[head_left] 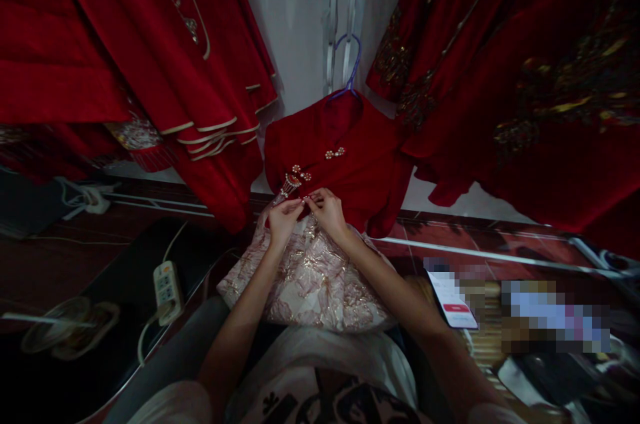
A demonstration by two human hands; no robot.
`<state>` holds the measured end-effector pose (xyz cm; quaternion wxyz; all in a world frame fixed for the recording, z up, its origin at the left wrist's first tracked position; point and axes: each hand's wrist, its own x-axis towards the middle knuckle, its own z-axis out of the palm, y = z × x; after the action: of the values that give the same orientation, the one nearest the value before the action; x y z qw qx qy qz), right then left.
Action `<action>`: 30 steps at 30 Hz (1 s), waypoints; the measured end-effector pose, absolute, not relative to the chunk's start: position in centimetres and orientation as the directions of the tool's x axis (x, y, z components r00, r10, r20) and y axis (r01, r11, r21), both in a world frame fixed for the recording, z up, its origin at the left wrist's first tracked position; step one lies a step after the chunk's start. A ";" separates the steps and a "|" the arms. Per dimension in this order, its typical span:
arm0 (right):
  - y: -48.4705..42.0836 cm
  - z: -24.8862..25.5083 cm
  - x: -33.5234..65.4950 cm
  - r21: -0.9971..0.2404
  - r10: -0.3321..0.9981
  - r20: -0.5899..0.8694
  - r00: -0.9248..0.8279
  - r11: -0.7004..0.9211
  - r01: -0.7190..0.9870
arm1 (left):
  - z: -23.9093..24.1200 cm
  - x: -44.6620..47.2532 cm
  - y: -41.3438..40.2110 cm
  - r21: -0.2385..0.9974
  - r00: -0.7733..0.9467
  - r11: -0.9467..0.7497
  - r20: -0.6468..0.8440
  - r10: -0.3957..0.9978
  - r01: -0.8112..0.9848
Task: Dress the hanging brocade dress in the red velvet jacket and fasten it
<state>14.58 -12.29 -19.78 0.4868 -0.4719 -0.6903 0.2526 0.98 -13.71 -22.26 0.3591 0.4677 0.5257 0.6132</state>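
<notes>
A red jacket point(365, 151) with gold-and-white flower fastenings point(335, 153) hangs in front of me on a purple hanger point(353, 64). Its front carries a fan-shaped beaded pendant point(290, 184). Below the jacket, a pale pink skirt with a gold floral pattern point(320, 277) spreads over my lap. My left hand point(285, 219) and my right hand point(327, 209) meet at the jacket's lower front edge. Both pinch a small fastening there, mostly covered by the fingertips. Whether it is hooked or loose cannot be made out.
Red embroidered garments point(115, 57) hang to the left, and more red garments point(500, 77) to the right. A power strip point(168, 292) lies on a dark surface near a clear plastic cup point(57, 324). At right, a lit phone point(453, 301) rests on a slatted stool point(489, 317).
</notes>
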 end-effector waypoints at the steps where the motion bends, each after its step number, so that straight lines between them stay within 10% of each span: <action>1: -12.4 -19.8 14.6 -0.800 0.892 0.443 -0.086 0.437 0.410 | -22.3 0.9 -13.6 0.980 -0.307 -0.191 0.198 0.931 0.052; 12: -11.7 -19.7 15.2 -0.784 0.890 0.436 -0.131 0.447 0.430 | -22.5 0.3 -11.8 0.956 -0.197 -0.258 0.282 0.939 0.138; 22: -12.9 -16.5 20.4 -0.934 0.955 0.295 0.030 0.282 0.218 | -23.7 -3.4 -12.6 0.945 -0.548 -0.260 0.327 0.770 0.199; 30: -12.8 -18.3 17.3 -0.878 0.931 0.333 -0.150 0.364 0.310 | -21.1 -0.4 -14.4 0.744 -0.073 -0.384 0.499 0.863 0.547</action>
<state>17.29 -12.77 -18.26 0.4664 -0.4552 -0.6817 0.3325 -0.43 -14.39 -21.07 0.1571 0.6625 0.5322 0.5032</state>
